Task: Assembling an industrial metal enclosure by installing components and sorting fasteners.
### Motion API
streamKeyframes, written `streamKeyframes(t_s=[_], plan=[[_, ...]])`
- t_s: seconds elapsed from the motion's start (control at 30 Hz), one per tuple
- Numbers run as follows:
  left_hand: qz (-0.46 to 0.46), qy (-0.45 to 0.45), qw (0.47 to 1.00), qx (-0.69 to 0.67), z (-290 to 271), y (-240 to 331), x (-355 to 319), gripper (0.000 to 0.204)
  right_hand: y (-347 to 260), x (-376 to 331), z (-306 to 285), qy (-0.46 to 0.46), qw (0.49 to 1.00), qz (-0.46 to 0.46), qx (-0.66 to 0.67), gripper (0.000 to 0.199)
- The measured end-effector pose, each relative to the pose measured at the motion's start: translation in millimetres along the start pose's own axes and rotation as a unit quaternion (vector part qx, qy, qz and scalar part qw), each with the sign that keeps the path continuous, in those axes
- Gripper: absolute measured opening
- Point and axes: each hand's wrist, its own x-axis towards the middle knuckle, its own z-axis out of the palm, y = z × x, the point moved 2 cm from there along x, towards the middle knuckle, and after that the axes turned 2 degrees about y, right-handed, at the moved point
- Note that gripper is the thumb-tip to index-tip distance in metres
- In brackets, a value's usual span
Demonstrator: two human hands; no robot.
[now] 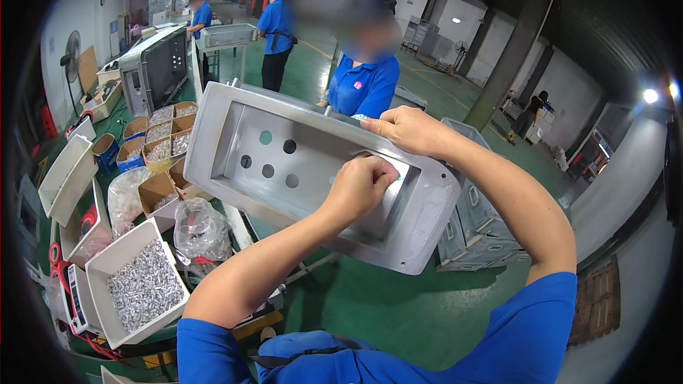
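A grey metal box (430, 206) with a wide flange and several round holes in its floor is tilted before me. My left hand (361, 186) reaches inside it, the fingers pinched together close to the right end wall. Whatever those fingertips hold, if anything, is hidden. Over the far rim bends my right hand (407, 130), its thumb along the edge and the other fingers curled out of sight against the box's outer side. A short thin rod (328, 109) sticks up by the far rim.
Across from me stands a person in a blue shirt (363, 85). At left are a white bin (107, 316) of small metal parts, clear plastic bags (201, 231), cardboard boxes (153, 188) and red-handled scissors (55, 256). Grey metal cases (477, 220) are stacked behind the box.
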Motion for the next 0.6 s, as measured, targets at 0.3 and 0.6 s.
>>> streamKeyframes(t_s=[0.3, 0.6], plan=[[0.063, 0.05, 0.996, 0.027, 9.0, -0.6, -2.4, 0.005, 10.2, -2.6, 4.2, -0.007, 0.999, 0.041, 0.01, 0.056], [0.111, 0.085, 0.989, 0.042, 6.7, -3.3, -9.1, 0.008, -3.4, -6.9, 3.2, -0.008, 1.0, 0.01, -0.017, 0.054]])
